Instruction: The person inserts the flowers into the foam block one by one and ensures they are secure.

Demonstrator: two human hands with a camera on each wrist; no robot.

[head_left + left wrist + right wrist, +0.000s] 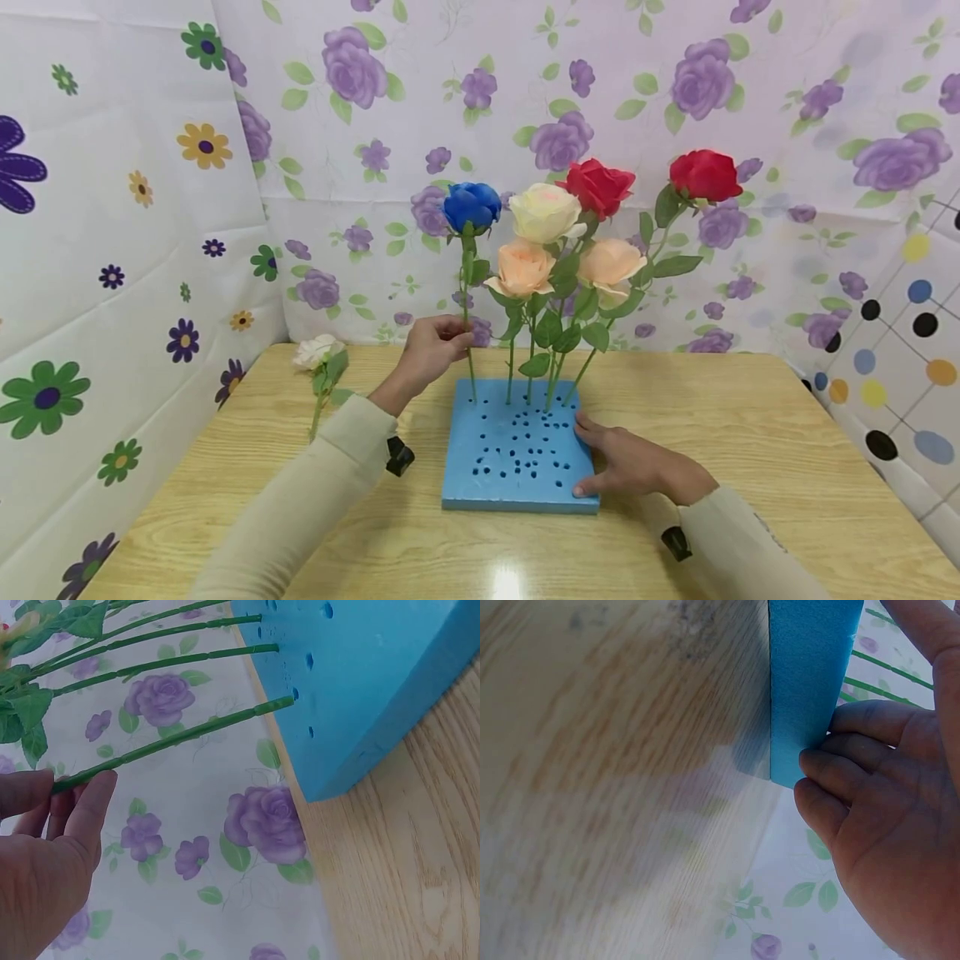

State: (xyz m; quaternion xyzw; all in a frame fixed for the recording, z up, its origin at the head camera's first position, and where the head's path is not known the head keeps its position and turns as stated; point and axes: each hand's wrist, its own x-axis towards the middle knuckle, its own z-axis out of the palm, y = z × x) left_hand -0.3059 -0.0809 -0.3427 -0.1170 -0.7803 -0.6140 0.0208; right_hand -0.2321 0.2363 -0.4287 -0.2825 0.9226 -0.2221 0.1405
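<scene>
My left hand (435, 346) pinches the green stem of an upright blue rose (472, 207) between thumb and fingers. The stem's lower end is right at a hole near the back left corner of a blue foam board (498, 425). In the left wrist view, the left hand (56, 847) holds the stem (187, 735) well above the board. My right hand (630, 460) holds the board's right edge, thumb on top; the right wrist view shows bent fingers (840, 765) against its side. Beside the blue rose stand a cream rose (546, 212), two peach roses (522, 268) and two red roses (600, 187).
A white rose (318, 354) lies on the wooden table (675, 400) at the back left, partly behind the left sleeve. Several holes dot the board's top. Flowered cloth (480, 92) hangs behind the table, and more patterned cloth (900, 367) stands at the right.
</scene>
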